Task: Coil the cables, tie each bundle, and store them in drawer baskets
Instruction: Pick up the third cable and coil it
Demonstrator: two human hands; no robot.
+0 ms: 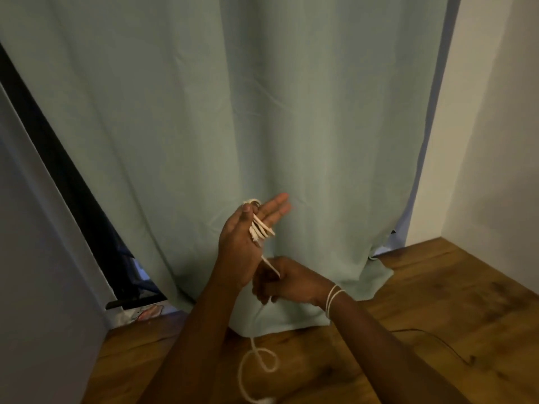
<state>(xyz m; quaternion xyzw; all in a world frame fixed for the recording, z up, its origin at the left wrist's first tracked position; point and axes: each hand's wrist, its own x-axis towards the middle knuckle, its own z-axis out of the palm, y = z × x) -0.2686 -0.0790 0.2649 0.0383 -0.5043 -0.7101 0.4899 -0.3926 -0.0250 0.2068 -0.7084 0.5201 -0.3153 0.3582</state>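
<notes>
Several turns of white cable lay wound around left hand at frame centre, fingers straight and close together, thumb pressed on the loops. Right hand just below, pinching the running strand. Loose tail hung to wooden floor at bottom centre, curled once. Judged light, limp, fairly smooth; best gripped across the wound loops to stop them slipping off.
</notes>
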